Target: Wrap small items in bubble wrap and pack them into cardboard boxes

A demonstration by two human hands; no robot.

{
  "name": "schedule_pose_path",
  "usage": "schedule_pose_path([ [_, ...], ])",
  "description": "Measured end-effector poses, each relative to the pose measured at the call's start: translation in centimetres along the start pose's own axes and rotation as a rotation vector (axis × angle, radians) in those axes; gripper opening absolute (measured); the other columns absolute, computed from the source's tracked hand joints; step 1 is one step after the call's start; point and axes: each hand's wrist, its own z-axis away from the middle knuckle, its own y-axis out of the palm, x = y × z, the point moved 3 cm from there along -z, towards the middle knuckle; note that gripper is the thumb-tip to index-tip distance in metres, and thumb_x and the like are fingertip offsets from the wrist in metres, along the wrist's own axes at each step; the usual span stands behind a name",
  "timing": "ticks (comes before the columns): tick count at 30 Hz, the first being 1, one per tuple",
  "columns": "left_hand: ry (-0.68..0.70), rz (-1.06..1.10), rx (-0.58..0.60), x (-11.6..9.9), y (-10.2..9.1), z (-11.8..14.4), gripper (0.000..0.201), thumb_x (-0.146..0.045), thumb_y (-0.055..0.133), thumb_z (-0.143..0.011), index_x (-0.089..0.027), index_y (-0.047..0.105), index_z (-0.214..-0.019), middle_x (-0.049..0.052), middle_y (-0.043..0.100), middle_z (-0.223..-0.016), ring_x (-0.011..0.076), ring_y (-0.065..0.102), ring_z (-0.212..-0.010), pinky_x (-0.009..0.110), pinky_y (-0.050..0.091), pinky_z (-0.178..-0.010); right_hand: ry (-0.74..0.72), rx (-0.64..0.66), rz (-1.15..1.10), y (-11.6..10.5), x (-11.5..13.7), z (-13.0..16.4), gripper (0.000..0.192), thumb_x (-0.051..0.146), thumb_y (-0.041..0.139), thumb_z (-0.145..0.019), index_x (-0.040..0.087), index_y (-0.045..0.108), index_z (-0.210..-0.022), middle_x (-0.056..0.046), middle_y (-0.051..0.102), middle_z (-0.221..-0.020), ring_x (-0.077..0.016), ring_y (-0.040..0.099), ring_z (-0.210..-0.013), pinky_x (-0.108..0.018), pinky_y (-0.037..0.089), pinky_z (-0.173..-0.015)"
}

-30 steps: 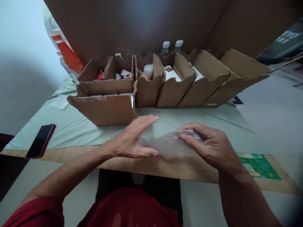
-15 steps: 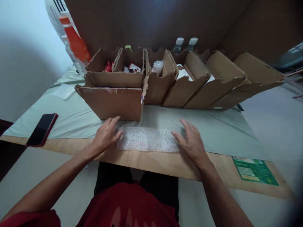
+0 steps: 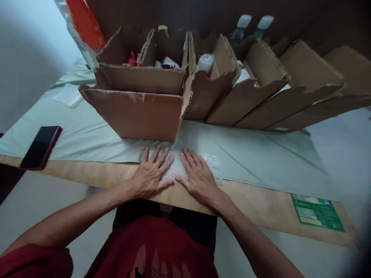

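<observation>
A flat strip of clear bubble wrap (image 3: 213, 164) lies along the table's front edge, partly on the green cloth and partly on bare wood. My left hand (image 3: 151, 173) rests on its left part with fingers spread. Palm down on the middle of the strip is my right hand (image 3: 198, 175), its fingers stretched forward and the thumb apart. Only a narrow piece of the wrap shows between the two hands; much of the rest is covered by them. Just beyond the fingertips stands a cardboard box (image 3: 139, 116).
More open cardboard boxes (image 3: 246, 100) stand in a row behind, some with items inside. Two capped bottles (image 3: 242, 29) rise at the back. A phone (image 3: 40, 147) lies at left, near a clear plastic packet (image 3: 68, 95). A green printed sheet (image 3: 317, 212) lies at right.
Both hands have moved inward from the ends of the bubble wrap and now lie flat on it. The view has shifted, so the boxes appear larger and higher.
</observation>
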Motion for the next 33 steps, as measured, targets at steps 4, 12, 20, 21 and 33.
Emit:
schedule_pose_path([
  [4,-0.021,0.029,0.001,-0.2,-0.2,0.1,0.076,-0.065,0.052,-0.097,-0.019,0.041,-0.156,0.022,0.032,-0.168,0.052,0.023,-0.155,0.078,0.012,-0.118,0.079,-0.043,0.046,-0.5,-2.7,2.6,0.077,0.057,0.041,-0.103,0.014,0.024,-0.165,-0.018,0.033,-0.168,-0.0336,0.027,-0.157,-0.056,0.025,-0.126],
  [12,-0.091,0.237,-0.308,2.0,-0.8,0.8,0.047,-0.04,0.054,-0.099,-0.023,0.054,-0.143,0.015,0.052,-0.155,0.0371,0.039,-0.149,0.063,0.025,-0.121,0.407,-0.306,0.02,-4.4,-8.2,5.8,0.058,0.048,0.029,-0.105,0.015,0.054,-0.146,-0.019,0.058,-0.15,-0.0363,0.049,-0.143,-0.06,0.04,-0.113],
  [20,-0.214,0.221,-0.246,2.6,-2.0,-0.6,0.06,-0.018,0.06,-0.081,-0.015,0.057,-0.141,0.019,0.063,-0.14,0.0375,0.053,-0.129,0.057,0.043,-0.106,0.272,-0.148,-0.17,-5.4,-5.9,1.3,0.019,0.035,0.054,-0.089,0.022,0.068,-0.093,-0.014,0.069,-0.135,-0.0347,0.061,-0.129,-0.057,0.048,-0.103],
  [21,-0.177,0.243,-0.231,2.5,-2.2,-0.9,0.066,-0.017,0.062,-0.078,-0.014,0.054,-0.143,0.019,0.06,-0.143,0.0378,0.049,-0.134,0.057,0.041,-0.11,0.245,-0.158,-0.212,-6.0,-5.3,1.3,0.016,0.033,0.053,-0.089,0.023,0.066,-0.088,-0.012,0.072,-0.128,-0.0316,0.066,-0.122,-0.054,0.051,-0.101],
  [33,-0.286,1.101,-0.125,4.4,-6.9,4.7,0.019,-0.037,0.064,-0.087,-0.019,0.062,-0.081,-0.001,0.062,-0.071,0.013,0.058,-0.064,0.022,0.043,-0.057,0.204,-0.296,-0.491,-14.6,-1.1,3.7,0.031,0.048,0.066,-0.091,0.025,0.069,-0.111,-0.001,0.072,-0.075,-0.0179,0.068,-0.062,-0.025,0.051,-0.049],
])
